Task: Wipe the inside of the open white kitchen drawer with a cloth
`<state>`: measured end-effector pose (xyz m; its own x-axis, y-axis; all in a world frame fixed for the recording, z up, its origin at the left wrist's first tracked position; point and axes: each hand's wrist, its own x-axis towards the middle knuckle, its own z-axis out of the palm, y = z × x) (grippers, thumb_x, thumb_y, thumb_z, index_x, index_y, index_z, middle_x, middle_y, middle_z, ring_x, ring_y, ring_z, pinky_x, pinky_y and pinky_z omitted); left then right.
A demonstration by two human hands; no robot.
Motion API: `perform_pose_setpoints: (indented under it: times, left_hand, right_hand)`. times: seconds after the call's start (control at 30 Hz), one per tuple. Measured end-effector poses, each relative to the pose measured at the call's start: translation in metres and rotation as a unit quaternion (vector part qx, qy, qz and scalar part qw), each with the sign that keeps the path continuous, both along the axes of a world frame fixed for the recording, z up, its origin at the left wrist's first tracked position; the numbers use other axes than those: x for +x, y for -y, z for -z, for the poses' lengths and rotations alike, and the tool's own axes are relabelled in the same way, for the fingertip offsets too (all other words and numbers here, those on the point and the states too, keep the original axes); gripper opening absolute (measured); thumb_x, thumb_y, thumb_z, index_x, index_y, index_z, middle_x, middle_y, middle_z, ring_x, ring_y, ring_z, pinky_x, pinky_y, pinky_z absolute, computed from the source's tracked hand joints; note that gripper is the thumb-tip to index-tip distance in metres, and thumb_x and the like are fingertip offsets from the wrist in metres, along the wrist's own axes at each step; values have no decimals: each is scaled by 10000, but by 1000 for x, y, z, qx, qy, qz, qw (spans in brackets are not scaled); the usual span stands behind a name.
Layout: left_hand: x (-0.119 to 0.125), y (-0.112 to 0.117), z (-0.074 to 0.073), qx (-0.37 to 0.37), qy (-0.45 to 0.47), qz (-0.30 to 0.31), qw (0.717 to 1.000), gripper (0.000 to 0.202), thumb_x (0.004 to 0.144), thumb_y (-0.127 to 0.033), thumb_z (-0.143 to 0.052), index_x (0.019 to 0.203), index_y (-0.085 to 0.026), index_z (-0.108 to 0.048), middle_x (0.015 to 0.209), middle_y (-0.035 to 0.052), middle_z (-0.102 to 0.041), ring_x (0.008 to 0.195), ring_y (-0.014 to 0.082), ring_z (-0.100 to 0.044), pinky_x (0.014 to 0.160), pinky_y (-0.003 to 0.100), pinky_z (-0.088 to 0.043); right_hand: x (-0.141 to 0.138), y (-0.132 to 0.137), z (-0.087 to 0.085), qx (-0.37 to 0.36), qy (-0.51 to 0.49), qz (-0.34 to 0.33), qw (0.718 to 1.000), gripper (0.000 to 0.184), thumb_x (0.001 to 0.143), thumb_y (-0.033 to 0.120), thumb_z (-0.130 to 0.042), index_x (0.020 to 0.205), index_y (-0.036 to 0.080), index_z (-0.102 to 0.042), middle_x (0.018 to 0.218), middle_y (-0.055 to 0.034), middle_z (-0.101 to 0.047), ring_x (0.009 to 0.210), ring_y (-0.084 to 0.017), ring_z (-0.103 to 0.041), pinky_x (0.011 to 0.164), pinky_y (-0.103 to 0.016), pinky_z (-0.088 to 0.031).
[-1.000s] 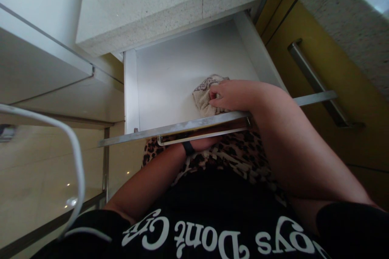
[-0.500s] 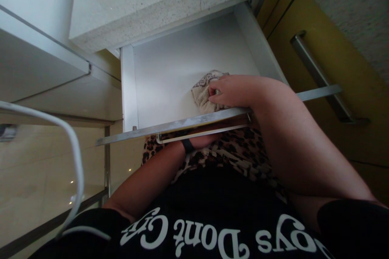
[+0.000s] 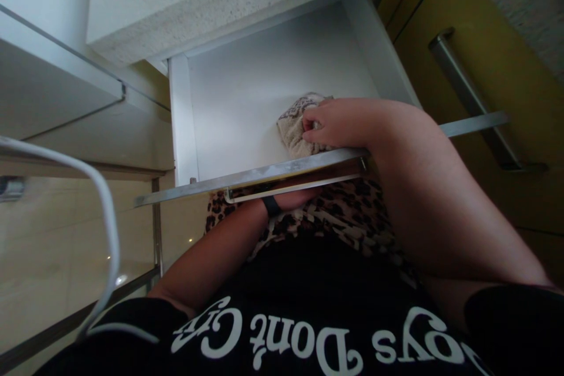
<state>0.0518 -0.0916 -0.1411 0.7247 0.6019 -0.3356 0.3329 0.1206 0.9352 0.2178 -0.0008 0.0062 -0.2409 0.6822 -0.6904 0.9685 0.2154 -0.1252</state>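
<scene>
Cloth (image 3: 291, 131) bunched in a pulled-out drawer (image 3: 247, 82)
It's gripped in the right hand (image 3: 341, 121), near the front panel (image 3: 264, 173); left hand (image 3: 299, 197) is half hidden by the handle (image 3: 264, 194), grip can't be told.

A speckled counter (image 3: 189, 17) spans the far side. At right is a yellow door (image 3: 506, 82) with a metal handle (image 3: 467, 91). White panels (image 3: 53, 64) stand at far left; nearer, a white cable (image 3: 114, 241) curves over a glossy pale surface (image 3: 48, 241), probably floor tile.
</scene>
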Motion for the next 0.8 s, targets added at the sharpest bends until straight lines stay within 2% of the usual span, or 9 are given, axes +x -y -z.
perform_pose_setpoints:
  times: [0.13,0.23,0.37,0.43,0.53,0.6,0.73,0.8]
  left_hand:
    - [-3,2,8,-13,-19,-1,1000,599,890,-612,-554,1341,-220,-588,1552,59,-486,1475,244,-429,1404,541,-117]
    - [-5,3,13,-22,-24,-3,999,597,896,-614,-533,1332,-212,-599,1526,38,-519,1493,267,-402,1409,528,-111]
    - [-6,3,17,-31,-27,-5,999,630,887,-602,-563,1366,-192,-558,1521,49,-523,1511,265,-372,1406,532,-120]
    - [-7,1,18,-33,-28,-3,999,647,885,-605,-567,1372,-178,-549,1529,56,-513,1507,269,-374,1401,538,-127]
    - [-7,0,18,-35,-29,6,999,658,873,-627,-572,1339,-162,-575,1509,64,-536,1492,279,-393,1398,547,-133]
    - [-6,-1,16,-35,-30,11,999,663,871,-641,-565,1337,-170,-578,1503,59,-543,1491,271,-397,1403,540,-127]
    - [-4,0,11,-30,-34,13,999,650,882,-633,-552,1371,-205,-551,1527,42,-514,1483,240,-414,1409,514,-141]
    - [-4,0,6,-29,-41,13,999,627,888,-625,-548,1357,-209,-563,1495,42,-551,1462,235,-446,1398,519,-186]
  right_hand:
    - [0,1,-2,-3,-4,0,1000,681,811,579,-263,1409,328,-471,1331,-25,-433,1268,93,-362,1264,-439,-357]
    - [2,1,-1,-1,-6,0,1000,680,781,614,-255,1378,379,-481,1337,-3,-437,1262,57,-379,1248,-440,-349]
    - [4,-1,3,7,15,7,1000,685,753,646,-243,1364,418,-456,1330,56,-442,1230,83,-362,1314,-309,-317]
    - [4,-1,4,12,19,6,1000,687,757,645,-248,1372,416,-451,1337,52,-433,1243,83,-366,1316,-287,-312]
    - [2,-1,3,15,18,0,1000,664,765,648,-249,1354,429,-464,1339,38,-429,1273,42,-392,1282,-329,-328]
    - [1,-1,1,17,25,-2,1000,645,759,637,-253,1342,447,-454,1326,58,-438,1243,54,-396,1280,-321,-341]
    - [1,-1,-3,23,44,-6,999,675,720,661,-261,1328,449,-464,1308,71,-460,1098,103,-403,1209,-234,-395]
    - [2,-2,-2,27,48,-10,998,674,714,676,-263,1314,458,-479,1305,80,-466,1037,125,-391,1137,-174,-402]
